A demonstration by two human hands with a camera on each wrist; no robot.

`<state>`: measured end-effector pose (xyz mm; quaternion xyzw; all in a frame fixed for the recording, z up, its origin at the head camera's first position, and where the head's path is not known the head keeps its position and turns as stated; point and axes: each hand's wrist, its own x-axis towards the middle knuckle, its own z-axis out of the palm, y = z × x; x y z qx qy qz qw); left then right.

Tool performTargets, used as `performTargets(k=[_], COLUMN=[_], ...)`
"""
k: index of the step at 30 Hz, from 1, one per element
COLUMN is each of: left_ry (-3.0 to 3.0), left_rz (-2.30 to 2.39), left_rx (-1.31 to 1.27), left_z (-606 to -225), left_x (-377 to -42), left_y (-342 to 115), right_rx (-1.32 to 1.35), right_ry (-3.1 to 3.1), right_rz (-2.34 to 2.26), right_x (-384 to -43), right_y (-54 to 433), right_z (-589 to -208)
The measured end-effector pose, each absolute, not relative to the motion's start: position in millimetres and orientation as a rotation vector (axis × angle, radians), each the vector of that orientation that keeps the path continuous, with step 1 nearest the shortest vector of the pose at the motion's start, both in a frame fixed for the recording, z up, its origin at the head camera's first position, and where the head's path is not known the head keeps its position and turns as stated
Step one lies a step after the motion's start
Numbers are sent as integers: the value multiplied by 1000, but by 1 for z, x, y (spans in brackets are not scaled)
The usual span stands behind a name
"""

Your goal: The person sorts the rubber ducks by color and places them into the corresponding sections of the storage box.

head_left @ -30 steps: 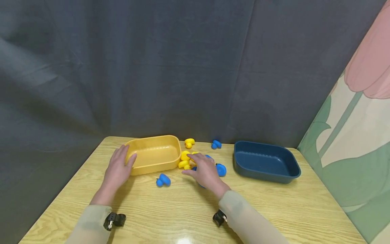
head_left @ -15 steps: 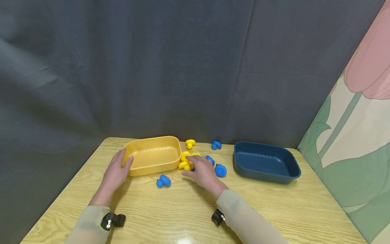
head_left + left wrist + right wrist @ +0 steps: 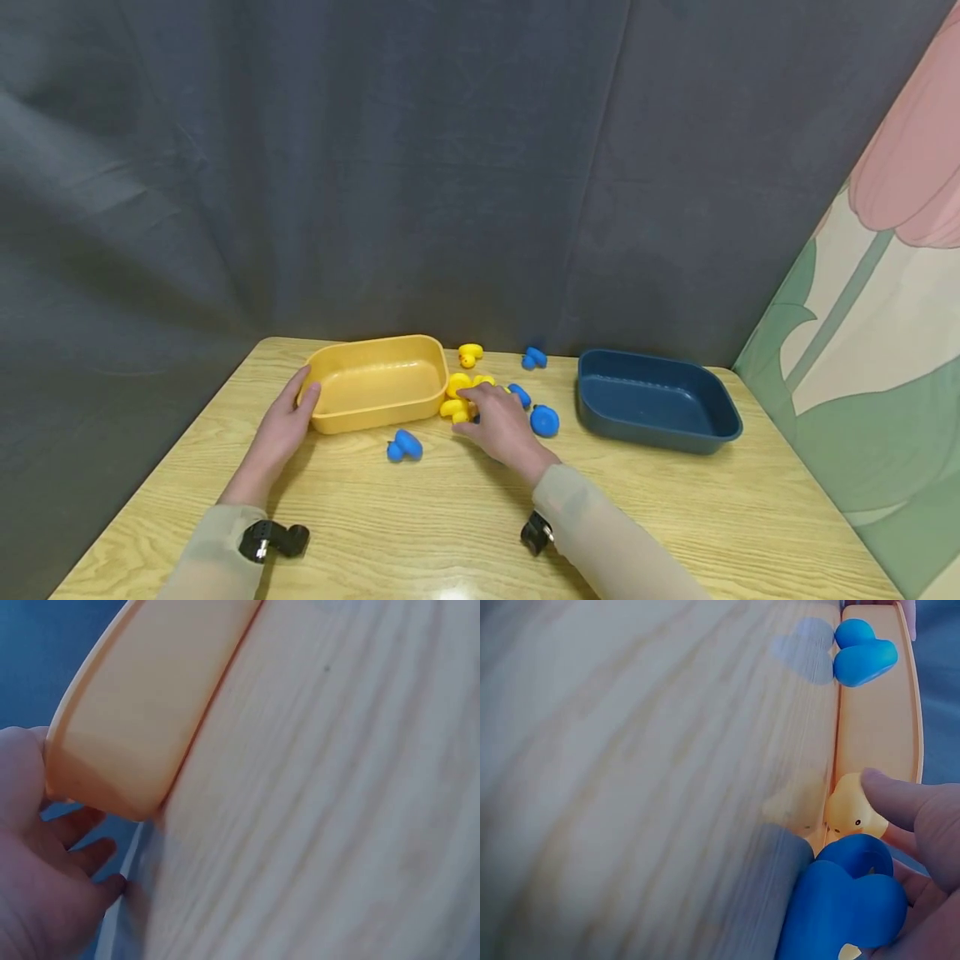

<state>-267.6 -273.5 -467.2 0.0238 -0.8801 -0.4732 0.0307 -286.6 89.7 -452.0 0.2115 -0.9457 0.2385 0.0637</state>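
Note:
At the left end of a yellow plastic tub (image 3: 382, 412), my left hand (image 3: 281, 421) holds the corner, thumb at the rim and fingers along the outside, as the left wrist view also shows. My right hand (image 3: 498, 421) reaches into a group of small rubber ducks beside the tub's right end. In the right wrist view its thumb (image 3: 900, 799) touches a yellow rubber duck (image 3: 847, 806), with the other fingers behind it, partly hidden. Blue rubber ducks (image 3: 840, 900) lie close under that hand. One more blue duck (image 3: 405, 445) lies in front of the tub.
A dark blue plastic tub (image 3: 652, 429) stands at the right on the wooden table (image 3: 420, 517). Near the back lie a yellow duck (image 3: 469, 354) and a blue duck (image 3: 535, 358). Another blue duck (image 3: 544, 421) sits right of my right hand. A dark curtain (image 3: 450, 167) hangs behind.
My left hand has shifted slightly left and down along the yellow tub's end. My right thumb and forefinger have drawn a little closer around the yellow duck.

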Motion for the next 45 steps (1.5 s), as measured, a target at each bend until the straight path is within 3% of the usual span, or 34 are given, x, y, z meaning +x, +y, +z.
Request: performTargets(k=[20, 45], left_ry=[-2544, -2500], left_rz=[-1661, -1631], left_rx=[98, 145], left_z=[-480, -479], left_x=[-274, -282], left_y=[-269, -265], right_rx=[663, 609], right_ry=[-2850, -2703], right_rz=[694, 1046], right_x=[-287, -286], right_y=[101, 106], right_z=[-450, -419])
